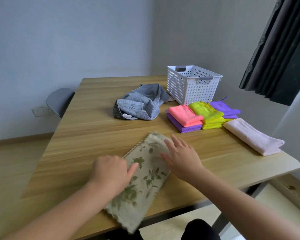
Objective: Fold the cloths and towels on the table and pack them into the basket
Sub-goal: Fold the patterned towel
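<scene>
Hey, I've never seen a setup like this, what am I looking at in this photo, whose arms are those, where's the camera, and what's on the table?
No machine here: a person wears a camera on the head, so this single picture looks down along their own bare arms. On the wooden table lies a beige floral cloth, laid out as a long strip. The right hand rests flat and open on it. The left hand touches it too, but whether its curled fingers grip the edge is unclear. Farther back are a crumpled grey towel, a white perforated basket, small stacks of folded bright cloths in pink, yellow and purple, and a folded pale pink towel.
</scene>
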The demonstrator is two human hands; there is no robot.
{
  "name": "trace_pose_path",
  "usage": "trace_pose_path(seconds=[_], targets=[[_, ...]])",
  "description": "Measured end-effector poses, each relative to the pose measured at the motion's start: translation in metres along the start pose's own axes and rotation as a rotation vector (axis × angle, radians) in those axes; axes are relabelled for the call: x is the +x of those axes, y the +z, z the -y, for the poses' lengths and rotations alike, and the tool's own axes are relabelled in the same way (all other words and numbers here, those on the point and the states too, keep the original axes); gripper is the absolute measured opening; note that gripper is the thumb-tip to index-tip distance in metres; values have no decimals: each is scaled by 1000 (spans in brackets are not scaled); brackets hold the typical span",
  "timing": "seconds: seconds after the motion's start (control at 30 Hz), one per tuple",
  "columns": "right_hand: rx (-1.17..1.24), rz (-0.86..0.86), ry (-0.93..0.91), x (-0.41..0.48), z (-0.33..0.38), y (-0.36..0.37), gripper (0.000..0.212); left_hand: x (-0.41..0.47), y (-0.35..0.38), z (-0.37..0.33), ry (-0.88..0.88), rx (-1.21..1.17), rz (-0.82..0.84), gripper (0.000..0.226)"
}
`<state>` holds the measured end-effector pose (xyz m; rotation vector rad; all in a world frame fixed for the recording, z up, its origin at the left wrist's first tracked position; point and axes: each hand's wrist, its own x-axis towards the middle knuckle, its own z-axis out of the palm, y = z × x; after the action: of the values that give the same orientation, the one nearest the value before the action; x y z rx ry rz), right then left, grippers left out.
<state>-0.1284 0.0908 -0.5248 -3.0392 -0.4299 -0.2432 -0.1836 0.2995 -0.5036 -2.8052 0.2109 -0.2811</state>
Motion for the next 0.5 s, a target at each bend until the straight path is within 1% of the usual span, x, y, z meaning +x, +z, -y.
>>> trace_pose_path(seconds=[0.03, 0.07, 0.1, 0.13, 0.17, 0.2, 0.23, 0.27, 0.3, 0.37, 0.43, 0.5], targets=[[57, 18, 16, -6, 7, 0, 55, 1, -4, 2, -10, -7, -42, 61], [104, 57, 10, -11, 13, 3, 55, 2, -4, 3, -1, -36, -81, 55], [122, 115, -12, -14, 17, 6, 63, 4, -2, 3, 50, -94, -117, 48], [117, 172, -47, -13, 19, 9, 75, 6, 5, 4, 123, -203, -127, 47], [114, 203, -86, -9, 16, 11, 87, 9, 11, 4, 205, -306, -90, 54], [122, 212, -112, -3, 11, 13, 92, 11, 17, 4, 289, -376, -10, 66], [134, 206, -124, 3, 5, 13, 88, 12, 22, 2, 343, -430, 77, 77], [146, 196, -126, 7, -1, 14, 80, 11, 28, -1, 355, -454, 157, 84], [156, 178, -121, 10, -8, 14, 74, 12, 33, -4, 343, -461, 203, 86], [167, 150, -132, 11, -14, 14, 69, 10, 37, -9, 284, -494, 206, 85], [185, 136, -186, 3, -11, 11, 78, 8, 38, -10, 229, -522, 151, 84], [225, 118, -248, -10, -7, 8, 86, 2, 35, -7, 228, -543, 71, 83]])
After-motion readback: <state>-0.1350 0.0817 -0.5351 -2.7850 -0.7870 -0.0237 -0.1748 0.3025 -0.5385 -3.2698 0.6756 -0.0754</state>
